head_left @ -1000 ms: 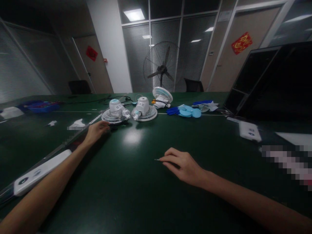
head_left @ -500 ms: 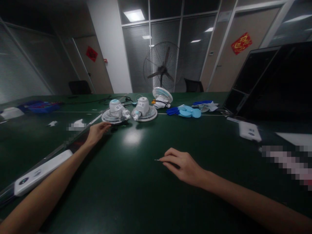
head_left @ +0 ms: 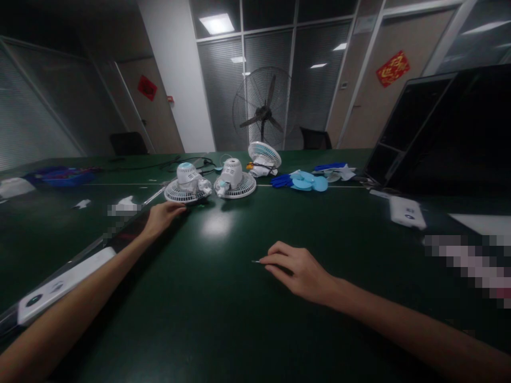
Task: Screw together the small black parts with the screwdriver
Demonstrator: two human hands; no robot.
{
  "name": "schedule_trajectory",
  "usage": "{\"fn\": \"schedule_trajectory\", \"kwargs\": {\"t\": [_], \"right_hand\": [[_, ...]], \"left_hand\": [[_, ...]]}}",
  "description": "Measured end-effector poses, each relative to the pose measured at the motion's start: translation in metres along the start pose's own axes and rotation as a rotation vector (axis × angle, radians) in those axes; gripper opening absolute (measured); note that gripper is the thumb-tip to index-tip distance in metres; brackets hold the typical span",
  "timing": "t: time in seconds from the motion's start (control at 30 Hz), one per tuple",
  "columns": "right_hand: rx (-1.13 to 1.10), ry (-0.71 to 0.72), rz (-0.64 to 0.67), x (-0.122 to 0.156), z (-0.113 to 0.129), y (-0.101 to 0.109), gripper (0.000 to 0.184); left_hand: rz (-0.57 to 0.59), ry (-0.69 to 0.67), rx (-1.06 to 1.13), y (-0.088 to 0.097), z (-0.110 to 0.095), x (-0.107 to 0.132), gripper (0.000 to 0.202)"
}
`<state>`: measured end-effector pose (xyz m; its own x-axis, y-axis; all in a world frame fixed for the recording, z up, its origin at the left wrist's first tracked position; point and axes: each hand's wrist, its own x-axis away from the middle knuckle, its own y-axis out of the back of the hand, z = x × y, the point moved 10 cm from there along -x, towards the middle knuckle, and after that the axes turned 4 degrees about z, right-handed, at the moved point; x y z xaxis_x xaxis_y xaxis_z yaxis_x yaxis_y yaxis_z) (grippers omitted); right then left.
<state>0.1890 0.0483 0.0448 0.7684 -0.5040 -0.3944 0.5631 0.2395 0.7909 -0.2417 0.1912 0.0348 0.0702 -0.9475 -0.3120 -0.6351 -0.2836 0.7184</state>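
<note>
My left hand [head_left: 162, 217] reaches far forward across the dark green table [head_left: 223, 319]. Its fingers lie stretched out, with the tips on a small dark thing just in front of a small white desk fan [head_left: 186, 185] that lies face down. A second white fan [head_left: 235, 182] lies face down beside the first. My right hand [head_left: 299, 268] rests on the table nearer to me. Its fingers are pinched on a thin metal tool whose tip [head_left: 255, 261] pokes out to the left.
A third small fan [head_left: 264, 158] stands behind the two. Light blue fan blades [head_left: 309, 182] and blue gloves [head_left: 282, 181] lie to the right. White devices lie at the right [head_left: 405, 211] and the near left [head_left: 59, 284]. A dark screen [head_left: 443, 133] stands right; a big pedestal fan [head_left: 262, 109] stands behind.
My left hand has slid a little forward and right, so its fingertips now cover the small dark thing by the fan. My right hand has stayed in place.
</note>
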Motion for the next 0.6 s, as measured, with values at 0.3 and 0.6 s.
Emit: {"fn": "schedule_trajectory", "kwargs": {"t": [0.3, 0.6], "right_hand": [[-0.006, -0.007, -0.002, 0.001, -0.002, 0.000, 0.027], [-0.009, -0.004, 0.001, -0.001, 0.002, 0.000, 0.026]], "left_hand": [[0.009, 0.082, 0.004, -0.003, 0.021, -0.003, 0.063], [0.041, 0.072, 0.065, -0.008, 0.017, -0.003, 0.062]]}}
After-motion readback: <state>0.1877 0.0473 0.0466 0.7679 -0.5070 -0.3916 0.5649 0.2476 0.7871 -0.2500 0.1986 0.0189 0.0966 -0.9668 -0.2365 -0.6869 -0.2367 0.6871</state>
